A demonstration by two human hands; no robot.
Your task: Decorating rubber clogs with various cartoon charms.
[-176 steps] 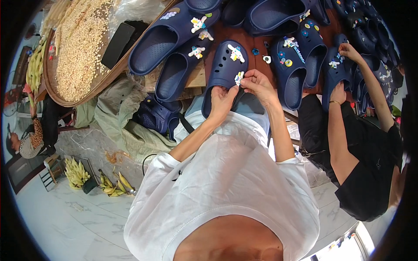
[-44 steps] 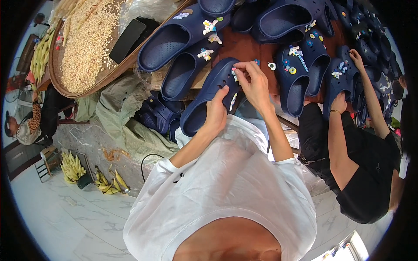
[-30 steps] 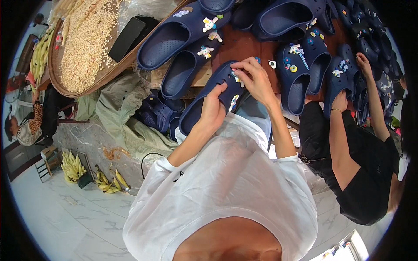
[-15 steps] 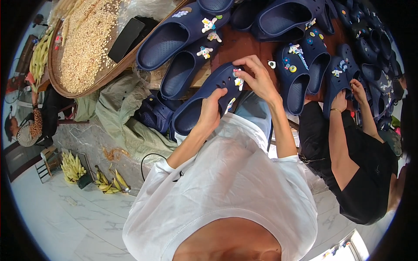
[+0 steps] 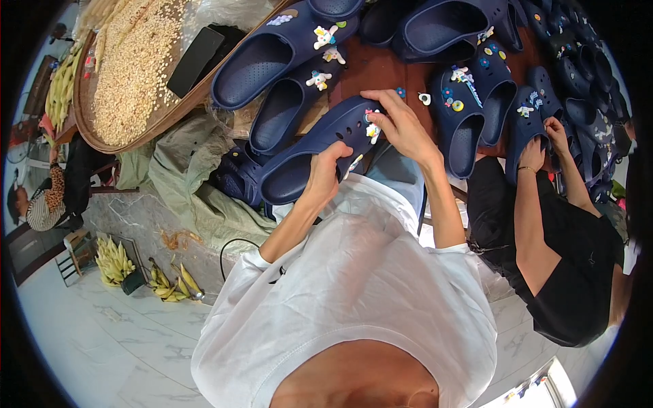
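Note:
A navy-blue clog with holes in its upper is tilted in front of me. My left hand grips it by the side near the opening, thumb lying on top. At the toe, my right hand has its fingers over the far edge and its thumb beside a white cartoon charm fixed in the upper. Another pale charm sits on the side nearer me. The right fingertips are partly hidden behind the toe. Just beyond them, a small blue flower charm and a white charm lie on the reddish-brown table.
Decorated navy clogs stand right of my hands, with others at the far left. A basket tray holds pale kernels and a black phone. At right, a co-worker's hands hold another clog.
The clog has shifted slightly left and its heel has come up, my left hand moving along with it. My right hand has edged right and down, and the blue flower charm now shows past its fingers.

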